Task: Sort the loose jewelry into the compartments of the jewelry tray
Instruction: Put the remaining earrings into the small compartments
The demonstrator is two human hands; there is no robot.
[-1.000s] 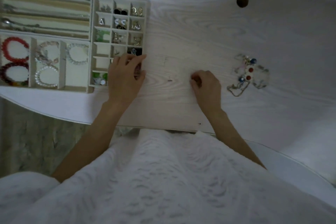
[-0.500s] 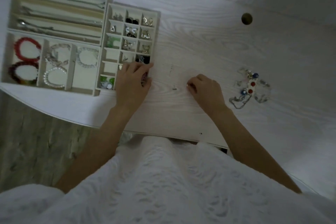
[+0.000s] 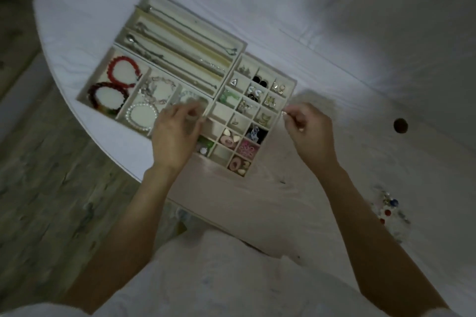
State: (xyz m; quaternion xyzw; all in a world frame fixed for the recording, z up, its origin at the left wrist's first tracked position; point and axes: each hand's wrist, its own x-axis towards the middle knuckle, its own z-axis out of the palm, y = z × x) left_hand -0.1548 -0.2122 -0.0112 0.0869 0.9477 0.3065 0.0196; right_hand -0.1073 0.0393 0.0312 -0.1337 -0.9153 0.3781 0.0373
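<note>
Both hands have lifted off the pale woodgrain table: we see our right hand pinching something tiny, blurred, beside the gridded cream jewelry tray; left hand curled, blurred, on the tray's bracelet section. Beaded loose jewelry lies far right.

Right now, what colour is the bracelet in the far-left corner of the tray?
Bright red: the beaded bracelet shows best in the head view, the only one.

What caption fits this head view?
Two hands hover over a jewelry tray, sorting small pieces.
</note>
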